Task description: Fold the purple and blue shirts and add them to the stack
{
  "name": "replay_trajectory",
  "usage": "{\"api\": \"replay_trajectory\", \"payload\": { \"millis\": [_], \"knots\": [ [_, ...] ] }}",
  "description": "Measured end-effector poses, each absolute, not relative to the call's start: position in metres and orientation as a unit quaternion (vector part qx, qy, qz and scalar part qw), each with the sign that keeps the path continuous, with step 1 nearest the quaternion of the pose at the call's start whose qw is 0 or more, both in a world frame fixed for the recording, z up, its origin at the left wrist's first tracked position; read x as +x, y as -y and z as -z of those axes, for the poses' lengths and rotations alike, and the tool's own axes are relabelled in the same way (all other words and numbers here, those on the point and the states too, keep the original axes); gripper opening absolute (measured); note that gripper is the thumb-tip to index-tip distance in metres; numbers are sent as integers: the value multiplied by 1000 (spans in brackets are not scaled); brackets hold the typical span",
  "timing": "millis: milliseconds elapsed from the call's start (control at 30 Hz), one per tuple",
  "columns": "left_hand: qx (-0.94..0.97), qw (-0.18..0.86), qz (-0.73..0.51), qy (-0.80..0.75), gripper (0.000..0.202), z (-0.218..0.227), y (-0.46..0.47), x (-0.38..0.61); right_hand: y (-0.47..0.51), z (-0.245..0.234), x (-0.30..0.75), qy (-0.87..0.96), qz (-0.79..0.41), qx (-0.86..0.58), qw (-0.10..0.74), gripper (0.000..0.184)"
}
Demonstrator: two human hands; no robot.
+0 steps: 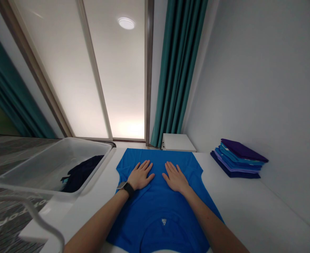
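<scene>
A blue T-shirt (157, 203) lies spread on the white table, its neckline and a small pale logo nearest me. My left hand (140, 176), with a dark-banded watch (126, 188) on the wrist, rests flat on the left part of the shirt, fingers spread. On the right part, my right hand (175, 177) lies flat too, its fingers pointing away from me. Between the two hands is a strip of smooth fabric, with faint creases near the left one. Neither hand grips the cloth.
A stack of folded clothes (239, 160) in blue and purple stands at the right by the wall. To the left, a translucent plastic bin (36, 168) holds dark clothing (85, 173). Beyond the white table (250, 211) is a small white cabinet (178, 142). A pale curved tube (39, 218) crosses the lower left.
</scene>
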State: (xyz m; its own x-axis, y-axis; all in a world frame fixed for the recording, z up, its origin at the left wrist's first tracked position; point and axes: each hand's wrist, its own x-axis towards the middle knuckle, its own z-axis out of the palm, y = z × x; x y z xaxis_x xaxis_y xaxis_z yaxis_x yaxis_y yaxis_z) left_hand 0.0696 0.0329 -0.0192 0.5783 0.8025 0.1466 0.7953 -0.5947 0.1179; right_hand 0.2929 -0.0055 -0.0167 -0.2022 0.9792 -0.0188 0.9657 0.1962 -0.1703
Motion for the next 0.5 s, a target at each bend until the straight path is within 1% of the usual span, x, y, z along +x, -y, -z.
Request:
{"api": "replay_trajectory", "payload": {
  "millis": [500],
  "knots": [
    [885, 11, -90, -457, 60, 15, -2, 64, 33, 12, 288, 774, -75, -627, 51, 73]
  ]
}}
